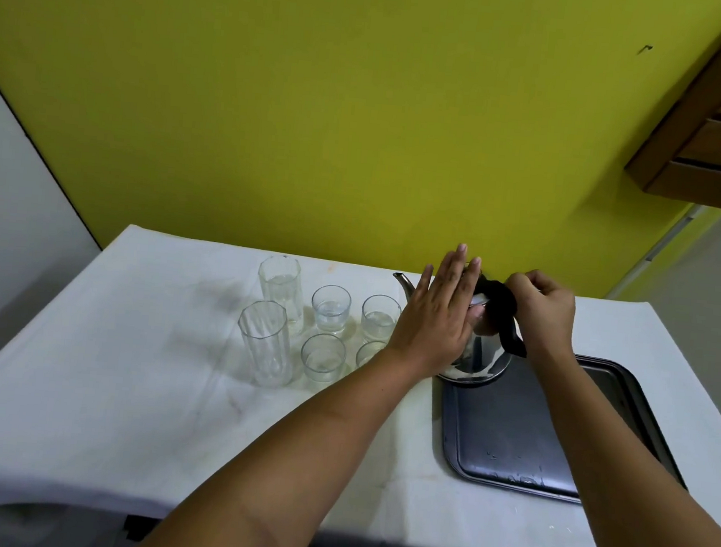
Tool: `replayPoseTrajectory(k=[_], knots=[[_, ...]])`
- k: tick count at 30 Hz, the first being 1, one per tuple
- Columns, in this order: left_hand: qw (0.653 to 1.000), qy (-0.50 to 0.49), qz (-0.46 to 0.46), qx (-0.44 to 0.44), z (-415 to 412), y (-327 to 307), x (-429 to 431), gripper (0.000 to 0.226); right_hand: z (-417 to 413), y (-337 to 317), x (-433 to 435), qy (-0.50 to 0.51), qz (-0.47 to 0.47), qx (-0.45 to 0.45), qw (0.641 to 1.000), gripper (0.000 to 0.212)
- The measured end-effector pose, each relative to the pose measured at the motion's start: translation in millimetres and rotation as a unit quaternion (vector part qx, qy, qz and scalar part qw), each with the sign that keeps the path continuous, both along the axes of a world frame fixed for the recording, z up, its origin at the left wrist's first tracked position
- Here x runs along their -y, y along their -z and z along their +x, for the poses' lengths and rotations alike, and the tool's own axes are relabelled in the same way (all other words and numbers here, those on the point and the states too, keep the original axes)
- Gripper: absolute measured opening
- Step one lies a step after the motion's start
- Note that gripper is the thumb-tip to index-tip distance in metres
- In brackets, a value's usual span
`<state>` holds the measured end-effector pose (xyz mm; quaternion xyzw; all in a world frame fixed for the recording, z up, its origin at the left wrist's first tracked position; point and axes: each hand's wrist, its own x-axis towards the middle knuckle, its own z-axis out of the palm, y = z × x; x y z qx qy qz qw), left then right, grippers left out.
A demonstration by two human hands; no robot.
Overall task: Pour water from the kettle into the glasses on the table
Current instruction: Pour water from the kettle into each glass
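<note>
A steel kettle [480,358] with a black handle [499,311] stands on the far left corner of a dark tray [510,439]; its spout [403,282] points left. My left hand [437,319] lies flat against the kettle's left side and lid, fingers straight. My right hand [540,313] is closed around the top of the handle. Left of the kettle stand two tall ribbed glasses [263,343] [281,290] and several short tumblers [330,307] [323,357] [378,318]; one more tumbler [369,352] is partly hidden behind my left wrist. Some hold a little water.
The table [122,383] has a white cloth and stands against a yellow wall. A wooden shelf [719,143] hangs at the upper right. Water drops lie on the tray's near edge. Dark objects sit below the table's front edge.
</note>
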<state>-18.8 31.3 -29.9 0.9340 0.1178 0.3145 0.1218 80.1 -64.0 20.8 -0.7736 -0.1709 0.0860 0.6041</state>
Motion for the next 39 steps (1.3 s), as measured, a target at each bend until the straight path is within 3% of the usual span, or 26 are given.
replayPoseTrajectory(k=[11, 26, 39], knots=[[0.994, -0.073, -0.029, 0.075, -42.5, -24.8, -21.5, 0.06, -24.7, -32.1, -42.3, -0.106, 0.035, 0.015, 0.994, 0.015], [0.973, -0.183, -0.095, 0.102, -118.8, -10.9, -31.1, 0.063, -95.4, -40.1, -90.4, -0.185, -0.095, 0.091, 0.974, 0.032], [0.953, -0.217, -0.166, 0.132, -131.9, -4.7, -27.4, 0.063, -122.3, -60.3, -98.4, -0.218, -0.197, 0.177, 0.94, 0.025]])
